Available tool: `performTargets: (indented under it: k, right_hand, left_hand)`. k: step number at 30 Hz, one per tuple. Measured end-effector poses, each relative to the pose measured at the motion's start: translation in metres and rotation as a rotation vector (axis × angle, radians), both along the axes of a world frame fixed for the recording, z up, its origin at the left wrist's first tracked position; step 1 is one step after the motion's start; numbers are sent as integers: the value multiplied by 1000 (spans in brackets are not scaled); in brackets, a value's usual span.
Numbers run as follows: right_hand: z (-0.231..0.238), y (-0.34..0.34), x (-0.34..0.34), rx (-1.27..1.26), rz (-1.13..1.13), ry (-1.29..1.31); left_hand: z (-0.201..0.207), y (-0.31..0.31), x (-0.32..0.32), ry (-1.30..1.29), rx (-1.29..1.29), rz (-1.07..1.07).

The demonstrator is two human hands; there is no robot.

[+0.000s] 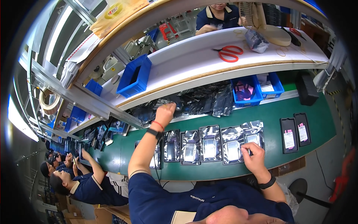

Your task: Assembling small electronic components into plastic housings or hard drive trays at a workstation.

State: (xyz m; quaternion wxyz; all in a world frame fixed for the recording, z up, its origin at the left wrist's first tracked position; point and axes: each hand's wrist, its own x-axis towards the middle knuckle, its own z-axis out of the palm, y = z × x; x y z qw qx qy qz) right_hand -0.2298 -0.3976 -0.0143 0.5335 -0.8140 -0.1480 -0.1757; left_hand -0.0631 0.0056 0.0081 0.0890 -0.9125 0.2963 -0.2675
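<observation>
A row of shiny silver-black plastic bags (210, 153) lies on the green bench, some in shallow black trays with a flat panel showing through. My left hand (165, 114), wearing a red cord and dark band at the wrist, reaches over the row to a heap of similar dark bags (201, 100) under the shelf. Its fingers are closed; what they hold is hidden. My right hand (254, 156) is curled, thumb against fingers, by the near edge of the rightmost bag (253, 131). Whether it pinches anything is unclear.
Two black trays (288, 136) with white labels and pink pieces lie at the right. Blue bins (249, 101) stand beside the heap. Red-handled scissors (230, 54) and another blue bin (135, 75) are on the white shelf. Co-workers (85, 183) sit left; another person (219, 18) is opposite.
</observation>
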Motion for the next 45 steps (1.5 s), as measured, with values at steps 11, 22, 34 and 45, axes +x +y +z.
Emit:
performTargets:
  k: [11,22,34,45]
  right_hand:
    - [9,-3,24,903,487,780]
    - [-13,-167,0,-294,-750,306]
    - [-35,-155,-2,-893,-722,90]
    - [15,-96,21,-241,-372,-14]
  left_hand:
    - [58,-179,-84,245,-240,-810]
    - [-39,73,124,386,-286,643]
    - [-49,51,110,99,-1021,541]
    - [-13,23,29,550,-2093,98]
